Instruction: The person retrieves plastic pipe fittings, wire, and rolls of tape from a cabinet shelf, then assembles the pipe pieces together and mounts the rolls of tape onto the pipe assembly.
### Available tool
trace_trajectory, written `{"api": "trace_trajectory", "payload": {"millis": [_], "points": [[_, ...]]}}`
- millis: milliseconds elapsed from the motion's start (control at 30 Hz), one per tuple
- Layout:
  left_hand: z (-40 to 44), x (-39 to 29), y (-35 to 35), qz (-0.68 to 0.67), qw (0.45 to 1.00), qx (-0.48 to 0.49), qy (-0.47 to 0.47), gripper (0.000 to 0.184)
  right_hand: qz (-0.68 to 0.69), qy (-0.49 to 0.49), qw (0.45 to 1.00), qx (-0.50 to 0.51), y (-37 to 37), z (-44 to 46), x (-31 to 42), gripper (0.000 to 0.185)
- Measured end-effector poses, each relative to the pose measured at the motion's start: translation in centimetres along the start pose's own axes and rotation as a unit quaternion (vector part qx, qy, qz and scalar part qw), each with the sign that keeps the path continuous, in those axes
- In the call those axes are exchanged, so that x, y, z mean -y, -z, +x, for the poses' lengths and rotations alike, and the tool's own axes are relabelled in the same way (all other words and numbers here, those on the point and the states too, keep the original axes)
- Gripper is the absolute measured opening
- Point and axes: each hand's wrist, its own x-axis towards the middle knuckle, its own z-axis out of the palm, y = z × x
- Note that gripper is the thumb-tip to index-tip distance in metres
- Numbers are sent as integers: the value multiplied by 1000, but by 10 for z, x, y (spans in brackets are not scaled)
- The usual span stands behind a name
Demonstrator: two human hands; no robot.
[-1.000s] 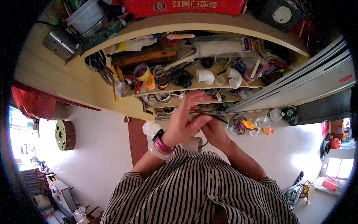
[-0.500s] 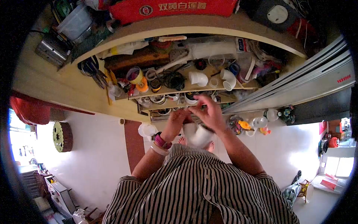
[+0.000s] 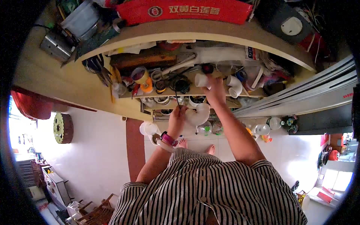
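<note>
Up to the shelf (image 3: pixel 195 92) the right hand (image 3: pixel 216 92) has been brought, now apart from the left hand (image 3: pixel 176 119), where a bent white pipe (image 3: pixel 198 116) is held. White elbow (image 3: pixel 201 80) is reached; grip can't be told. Firm finger closure is needed.

Red box (image 3: pixel 187 11) on upper board (image 3: pixel 210 27); steel canister (image 3: pixel 56 47) near clear tub (image 3: pixel 80 19); brown strip (image 3: pixel 135 150) on pale floor (image 3: pixel 97 150).

Right hand (image 3: pixel 215 92) blurred, fingers' grip on the white elbow (image 3: pixel 201 81) unclear; red box (image 3: pixel 185 10) cut off at top edge.
</note>
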Motion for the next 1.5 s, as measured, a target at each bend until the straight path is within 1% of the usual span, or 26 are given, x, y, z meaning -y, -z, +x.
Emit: {"api": "trace_trajectory", "payload": {"millis": [67,100,133,200,267,333,400,467,533,567,600,733,800,833,900,933,1000,1133,1200,1233,1300,1333,1367,1400,1433,1500], "points": [[-8,-24,-13,0,996,-47,-77,19,56,115,975,-182,-3,0,-10,58],[-10,-28,-14,-2,996,-47,-77,19,55,117,975,-181,2,-2,-14,58],[-12,-31,-16,-30,996,-32,-76,20,247,29,962,-112,8,-7,-18,53],[-21,-44,-18,-59,995,-14,-76,21,427,-60,902,-38,26,-19,-16,49],[-34,-61,-21,-21,998,52,-22,22,629,-135,765,22,51,-31,-10,40],[-39,-65,-23,-28,997,74,-25,22,607,-124,784,14,64,-38,-6,35],[-42,-67,-24,-43,993,109,-30,22,617,-95,776,93,70,-45,-11,34],[-42,-68,-21,-28,991,131,-7,22,631,-85,766,82,75,-53,-7,35],[-41,-69,-17,-12,988,151,15,22,543,-73,832,83,82,-60,-1,33],[-39,-72,-16,32,983,174,-42,21,542,-61,830,119,84,-61,-2,31],[-38,-73,-15,75,973,196,-98,21,542,-62,830,117,85,-64,-1,31],[-27,-59,1,114,963,225,-90,22,538,-59,818,197,88,-75,1,46],[-26,-66,6,148,957,244,-46,23,532,-98,803,250,89,-76,-2,44],[-29,-68,4,148,957,244,-46,23,533,-97,803,250,88,-78,-2,44],[-41,-79,-4,82,985,153,-15,27,511,-51,830,215,92,-84,10,43],[-41,-76,-2,82,985,154,-14,27,512,-52,830,214,88,-85,10,43],[-41,-72,3,152,981,46,-114,27,544,8,825,152,79,-87,9,43],[-48,-68,3,125,986,41,-105,22,543,17,823,166,78,-102,13,44],[-50,-65,-2,183,976,12,-120,15,479,48,863,157,84,-106,21,47],[-51,-63,-1,184,976,12,-120,15,469,93,874,86,70,-106,17,52],[-54,-62,-1,126,991,29,-41,14,446,120,884,70,76,-107,23,55],[-55,-61,-1,127,991,32,-40,14,421,145,894,54,81,-109,25,58],[-59,-68,-5,75,996,36,-18,16,385,103,908,126,97,-111,32,62],[-62,-74,-8,23,999,40,4,19,385,101,909,126,96,-113,31,62],[-65,-77,-9,23,999,39,5,19,398,111,904,110,93,-114,30,61],[-69,-80,-11,-63,992,103,32,23,412,123,898,94,84,-114,25,59]]}}
